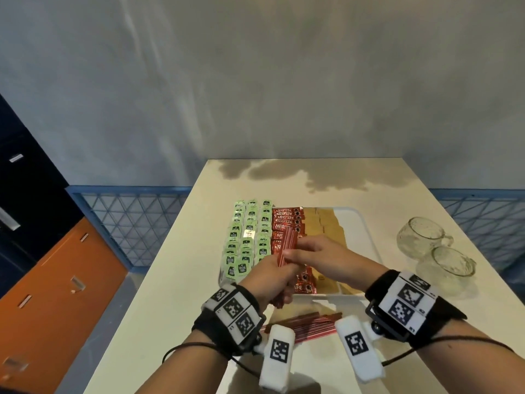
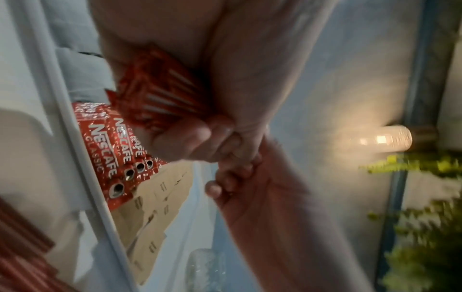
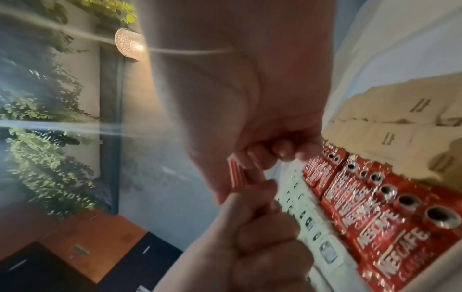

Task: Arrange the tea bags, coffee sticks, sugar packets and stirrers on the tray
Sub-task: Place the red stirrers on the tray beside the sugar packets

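A white tray (image 1: 366,223) on the table carries green tea bags (image 1: 247,237) in left columns, red coffee sticks (image 1: 284,223) in the middle and brown sugar packets (image 1: 326,226) to their right. Above the coffee sticks my left hand (image 1: 272,280) grips a bundle of red-and-white striped stirrers (image 1: 287,245) held upright. My right hand (image 1: 312,251) pinches the same bundle near its middle. The left wrist view shows the stirrers (image 2: 160,98) in my fist over the coffee sticks (image 2: 112,150). The right wrist view shows the stirrers' ends (image 3: 236,173) between my fingers.
More stirrers (image 1: 306,325) lie loose on the table in front of the tray, between my wrists. Two glass mugs (image 1: 426,237) stand to the right of the tray. The table's left edge drops off beside an orange cabinet (image 1: 56,280).
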Tool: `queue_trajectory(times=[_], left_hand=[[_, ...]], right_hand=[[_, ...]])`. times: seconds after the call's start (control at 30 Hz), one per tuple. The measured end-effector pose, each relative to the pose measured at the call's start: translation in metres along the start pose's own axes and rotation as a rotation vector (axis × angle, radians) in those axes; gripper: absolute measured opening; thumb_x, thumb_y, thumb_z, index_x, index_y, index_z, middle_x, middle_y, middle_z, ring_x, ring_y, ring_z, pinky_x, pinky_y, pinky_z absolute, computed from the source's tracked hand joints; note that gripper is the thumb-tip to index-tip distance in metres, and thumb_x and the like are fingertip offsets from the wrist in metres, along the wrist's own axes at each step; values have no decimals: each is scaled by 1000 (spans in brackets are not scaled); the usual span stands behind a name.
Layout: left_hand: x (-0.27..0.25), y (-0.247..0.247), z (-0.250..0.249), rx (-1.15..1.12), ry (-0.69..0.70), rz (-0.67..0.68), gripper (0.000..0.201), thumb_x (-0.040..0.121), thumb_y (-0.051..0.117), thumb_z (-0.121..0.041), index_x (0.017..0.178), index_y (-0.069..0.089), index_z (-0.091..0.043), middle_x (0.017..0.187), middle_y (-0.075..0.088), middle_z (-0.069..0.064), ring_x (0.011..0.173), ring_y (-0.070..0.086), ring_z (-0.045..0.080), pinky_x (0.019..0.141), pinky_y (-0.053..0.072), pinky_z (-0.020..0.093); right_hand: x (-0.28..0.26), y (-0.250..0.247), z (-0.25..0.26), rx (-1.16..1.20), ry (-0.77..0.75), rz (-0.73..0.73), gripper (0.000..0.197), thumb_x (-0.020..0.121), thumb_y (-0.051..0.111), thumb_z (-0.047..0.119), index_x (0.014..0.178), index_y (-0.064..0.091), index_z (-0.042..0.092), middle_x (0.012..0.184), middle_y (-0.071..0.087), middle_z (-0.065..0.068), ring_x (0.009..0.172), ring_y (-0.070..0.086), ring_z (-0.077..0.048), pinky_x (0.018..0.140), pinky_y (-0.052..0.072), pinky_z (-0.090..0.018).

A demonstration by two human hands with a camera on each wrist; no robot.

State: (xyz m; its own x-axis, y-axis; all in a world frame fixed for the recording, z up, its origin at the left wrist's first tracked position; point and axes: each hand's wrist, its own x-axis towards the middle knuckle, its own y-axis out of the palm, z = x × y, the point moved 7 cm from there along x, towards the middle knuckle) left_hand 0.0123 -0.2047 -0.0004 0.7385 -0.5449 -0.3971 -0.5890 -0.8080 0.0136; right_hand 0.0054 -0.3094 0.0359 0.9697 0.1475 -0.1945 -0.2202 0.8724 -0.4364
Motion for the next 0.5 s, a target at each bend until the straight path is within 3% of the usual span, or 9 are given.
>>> queue_trajectory(times=[0.07, 0.17, 0.27, 0.33, 0.43, 0.5], left_hand=[[8, 1, -7, 142, 48, -70, 10, 93, 49, -5, 91, 56, -10, 49, 46, -5, 44, 43, 13, 49, 39, 30], [23, 16, -27, 336, 143, -104, 11, 96, 49, -5, 95, 58, -13, 60, 51, 1, 46, 48, 14, 45, 41, 25], [46, 33, -43, 474, 208, -113, 7, 95, 54, -10, 98, 59, -10, 66, 59, 2, 51, 59, 17, 42, 43, 22], [65, 44, -49, 515, 212, -96, 14, 92, 58, -14, 104, 61, -7, 66, 64, 2, 53, 66, 19, 41, 46, 22], [95, 59, -57, 538, 187, -64, 19, 88, 66, -19, 97, 65, -2, 61, 66, 4, 52, 66, 21, 49, 53, 29], [116, 69, -62, 526, 167, -44, 20, 89, 68, -22, 94, 65, -3, 61, 63, 2, 53, 62, 18, 49, 49, 25]], right_hand=[[-1, -1, 2, 2, -28, -35, 55, 77, 61, 64, 105, 69, 18, 109, 69, -17, 104, 62, -41, 95, 48, -60], [3, -17, 1, -15, -40, -150, 63, 74, 58, 70, 103, 65, 15, 103, 70, -17, 97, 65, -38, 87, 52, -59], [6, -45, -7, -48, -14, -301, 46, 85, 60, 57, 95, 66, 12, 91, 72, -13, 85, 68, -33, 79, 56, -51], [13, -66, -18, -38, 19, -379, 41, 87, 59, 49, 81, 64, 8, 80, 70, -11, 72, 64, -30, 70, 53, -45], [26, -95, -35, -48, 103, -415, 27, 92, 58, 24, 67, 57, 13, 65, 55, -5, 60, 50, -19, 60, 40, -34], [38, -114, -47, -48, 167, -405, 29, 92, 57, 20, 64, 55, 14, 63, 52, -4, 58, 47, -17, 58, 37, -32]])
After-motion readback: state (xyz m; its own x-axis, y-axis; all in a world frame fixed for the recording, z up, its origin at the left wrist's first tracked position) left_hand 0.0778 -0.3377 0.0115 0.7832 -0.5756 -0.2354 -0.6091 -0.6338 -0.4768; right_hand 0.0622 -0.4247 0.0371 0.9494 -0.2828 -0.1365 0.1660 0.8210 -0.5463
